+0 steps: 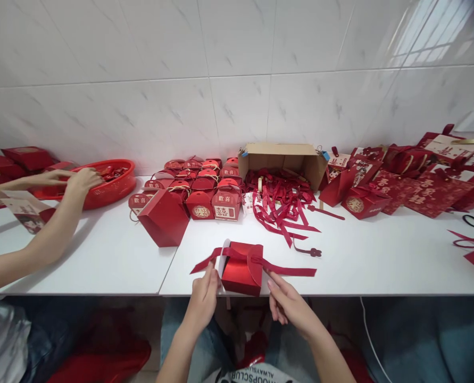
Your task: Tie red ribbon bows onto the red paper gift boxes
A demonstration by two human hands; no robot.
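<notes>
A shiny red gift box (242, 271) sits at the table's front edge. A dark red ribbon (288, 269) crosses its top, with loose tails reaching out to both sides. My left hand (204, 292) grips the box's left side, where a pale raised flap (222, 259) stands up. On the opposite side, my right hand (290, 303) holds the box's right edge with thumb and forefinger, its other fingers curled below. Just behind the box lies a thin dark red strap with a small flower-shaped end (314, 252).
Finished red boxes (200, 205) stand in rows behind, beside a tilted red box (165, 218). A cardboard carton (280, 151) spills ribbons (279, 194). Red gift bags (432, 189) crowd the right. At left, another person's hands (83, 181) reach into a red basin (119, 186).
</notes>
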